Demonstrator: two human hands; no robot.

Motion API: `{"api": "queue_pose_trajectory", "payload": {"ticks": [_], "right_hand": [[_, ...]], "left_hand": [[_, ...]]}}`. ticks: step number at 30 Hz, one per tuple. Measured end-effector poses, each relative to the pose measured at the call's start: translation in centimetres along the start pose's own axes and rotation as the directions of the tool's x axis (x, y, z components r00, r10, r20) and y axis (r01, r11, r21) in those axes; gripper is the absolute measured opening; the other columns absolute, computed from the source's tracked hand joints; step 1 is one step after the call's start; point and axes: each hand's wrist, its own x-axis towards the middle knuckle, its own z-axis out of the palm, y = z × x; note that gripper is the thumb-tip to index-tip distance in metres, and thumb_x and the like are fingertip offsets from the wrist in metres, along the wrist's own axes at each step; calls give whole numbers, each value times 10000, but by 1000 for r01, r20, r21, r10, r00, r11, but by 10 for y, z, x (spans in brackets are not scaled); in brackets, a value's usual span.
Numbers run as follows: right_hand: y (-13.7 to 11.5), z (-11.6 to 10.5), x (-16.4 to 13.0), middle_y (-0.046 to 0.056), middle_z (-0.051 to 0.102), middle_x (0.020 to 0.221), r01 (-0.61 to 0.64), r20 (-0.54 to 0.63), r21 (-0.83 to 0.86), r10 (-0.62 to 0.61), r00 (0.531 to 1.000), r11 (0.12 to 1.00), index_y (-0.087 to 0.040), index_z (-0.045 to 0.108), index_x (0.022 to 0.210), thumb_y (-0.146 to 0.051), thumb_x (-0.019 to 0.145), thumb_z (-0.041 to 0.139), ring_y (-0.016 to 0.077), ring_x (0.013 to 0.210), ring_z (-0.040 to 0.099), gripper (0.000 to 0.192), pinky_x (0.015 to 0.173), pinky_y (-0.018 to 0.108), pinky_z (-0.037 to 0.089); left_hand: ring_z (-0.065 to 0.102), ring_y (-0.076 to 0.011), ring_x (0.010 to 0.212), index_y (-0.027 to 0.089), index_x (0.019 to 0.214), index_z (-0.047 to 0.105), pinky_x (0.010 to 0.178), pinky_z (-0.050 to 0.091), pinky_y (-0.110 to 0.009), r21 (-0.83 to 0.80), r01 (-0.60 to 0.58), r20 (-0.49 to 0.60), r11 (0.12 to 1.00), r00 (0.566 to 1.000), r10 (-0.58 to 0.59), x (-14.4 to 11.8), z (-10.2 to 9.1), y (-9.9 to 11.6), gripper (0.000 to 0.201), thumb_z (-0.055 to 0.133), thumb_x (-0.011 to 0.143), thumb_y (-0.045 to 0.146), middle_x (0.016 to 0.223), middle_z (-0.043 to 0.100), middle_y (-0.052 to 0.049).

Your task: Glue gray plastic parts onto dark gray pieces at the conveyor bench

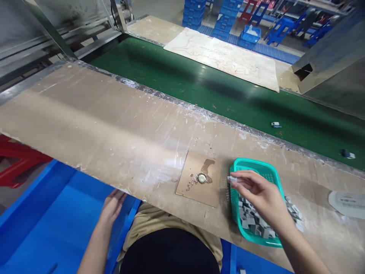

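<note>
The right hand point(261, 192) pinches a small part point(232, 179) between thumb and forefinger, at the left rim of the basket point(256, 161); a light, steady pinch, kept clear of that rim, should serve best. The left hand point(112, 205) is by the table point(114, 114) edge, fingers close together; I cannot tell whether they grip anything.

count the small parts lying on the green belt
2: one part sits on the green belt beyond the teal basket; the other part is nearer the picture's right edge. More may lie out of view.
</note>
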Motion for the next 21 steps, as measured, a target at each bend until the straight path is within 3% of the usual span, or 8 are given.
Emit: {"api": "queue_pose_trajectory", "payload": {"ticks": [4,7,11,14,16,18,21], "right_hand": [[-4,37,9,77,681,948,334,38,-312,-339,940,889,-201,608,1112,-268,882,568,207,846,653,243,734,341,550],[0,51,16,78,680,936,434,119,-354,-420,900,829,-188,606,1067,-211,898,531,206,854,644,186,731,339,545],[6,56,19,82,674,937,445,180,-349,-407,895,824,-180,614,1051,-210,906,515,204,855,638,177,722,338,545],[10,56,19,87,676,941,441,199,-346,-395,897,828,-177,623,1055,-222,911,505,206,863,638,191,730,343,545],[11,56,19,89,680,943,429,208,-336,-378,902,838,-181,633,1055,-235,913,497,211,865,640,204,737,351,545],[9,55,19,91,687,954,390,195,-318,-343,919,864,-186,651,1039,-254,905,508,220,874,645,207,750,361,546],[-1,52,17,81,703,943,232,123,-205,-211,970,951,-196,678,1000,-300,863,580,218,841,667,198,750,355,559]], "left_hand": [[676,-117,881,158,680,590,860,518,-155,-161,57,-44,985,997,-65,-21,-13,17,281,460,762,-77,718,681,-27],[690,-151,858,101,768,636,774,562,-170,-221,129,0,967,991,-133,-41,-18,27,302,407,780,-97,824,702,-99],[696,-217,852,60,751,668,746,600,-255,-310,244,64,919,970,-236,-67,-22,35,308,406,771,-102,854,701,-119],[694,-259,840,98,729,697,744,610,-341,-305,302,183,903,949,-256,-80,-28,39,225,547,718,-70,782,705,-82],[695,-258,799,116,753,720,716,610,-322,-227,281,284,932,935,-213,-89,-31,44,179,713,626,-10,755,710,-87],[692,-231,737,122,773,734,666,602,-267,-126,228,365,966,916,-168,-99,-26,49,275,836,520,84,729,713,-96],[678,-188,664,131,758,741,603,583,-222,-33,133,459,991,882,-103,-119,2,54,312,875,491,217,697,712,-84]]}}
